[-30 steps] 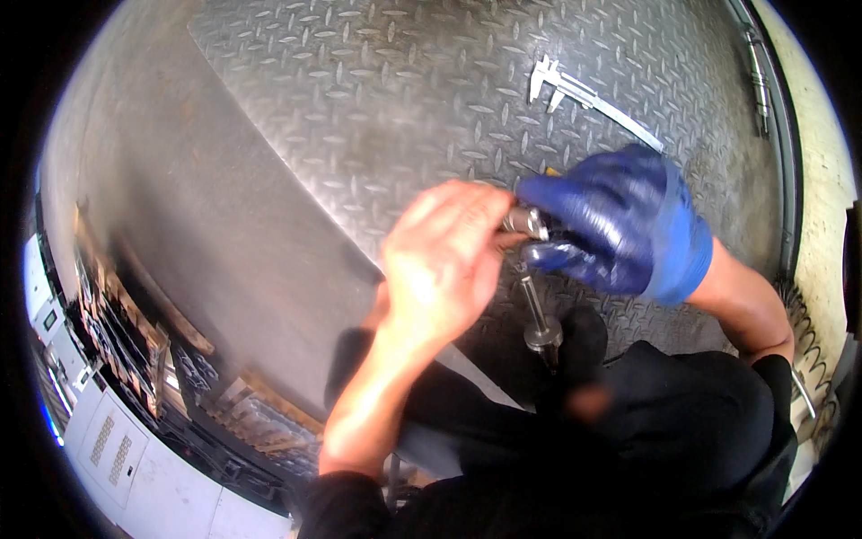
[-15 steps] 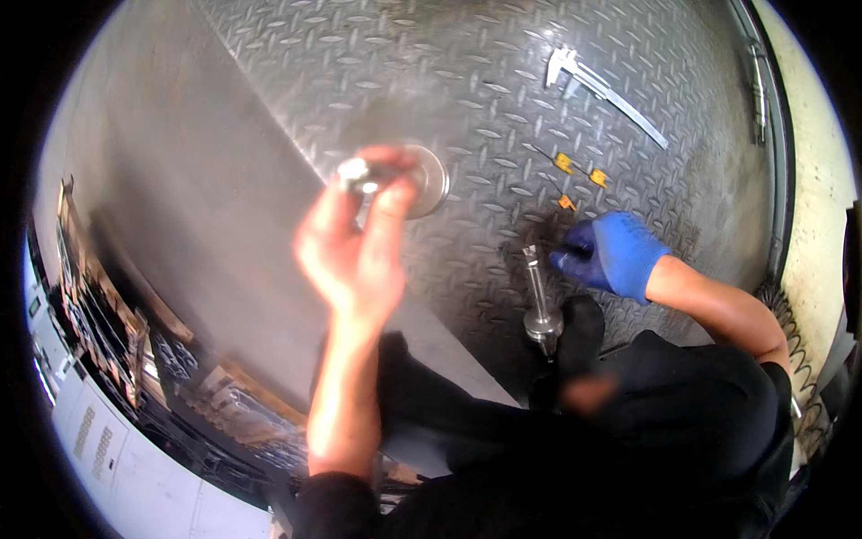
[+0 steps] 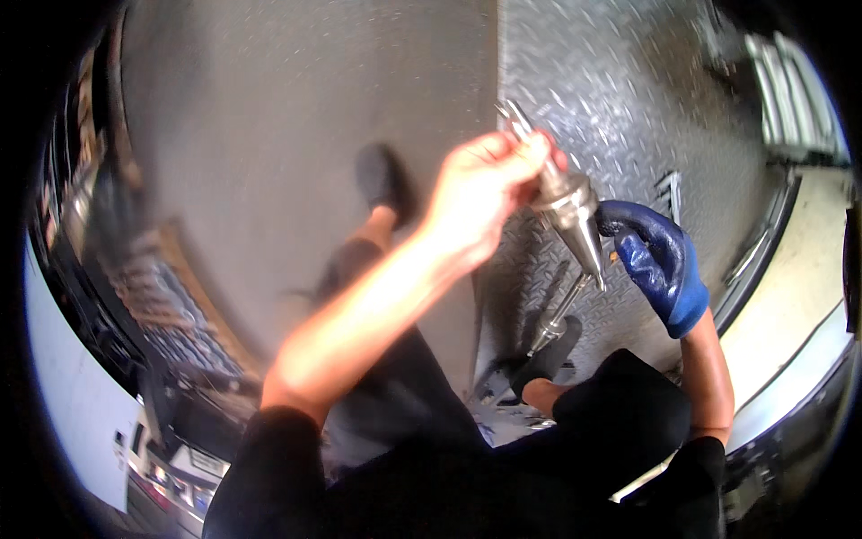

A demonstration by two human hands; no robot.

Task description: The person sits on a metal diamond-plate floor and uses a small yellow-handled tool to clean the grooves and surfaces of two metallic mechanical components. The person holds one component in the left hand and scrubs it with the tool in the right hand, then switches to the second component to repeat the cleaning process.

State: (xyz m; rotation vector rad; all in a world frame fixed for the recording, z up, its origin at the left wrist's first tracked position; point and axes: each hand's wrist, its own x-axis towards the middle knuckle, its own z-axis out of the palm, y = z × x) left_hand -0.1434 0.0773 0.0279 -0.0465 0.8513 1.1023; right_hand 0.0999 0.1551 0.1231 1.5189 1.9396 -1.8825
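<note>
My bare left hand point(image 3: 489, 193) pinches the slim cutter end of a steel milling tool holder point(image 3: 573, 214). The holder is tilted, its flange in the middle and its taper pointing down and to the right. My right hand point(image 3: 658, 260), in a blue coated glove, is beside the flange with fingers curved and apart; a fingertip comes close to the metal, and whether it touches I cannot tell. Below them a second tool holder with a long shank point(image 3: 561, 314) lies on the tread plate by my shoe. A bit of yellow point(image 3: 614, 257) shows between holder and glove.
Diamond tread plate point(image 3: 620, 117) covers the right side; smooth grey floor point(image 3: 260, 117) lies to the left. A caliper point(image 3: 670, 190) rests beyond the gloved hand. A pale ledge point(image 3: 777, 260) runs along the right. Pallets with metal parts point(image 3: 193, 305) are at the left.
The view has turned and my feet have shifted. My left hand has brought its tool holder rightward, close to my gloved right hand, which has risen from near the floor.
</note>
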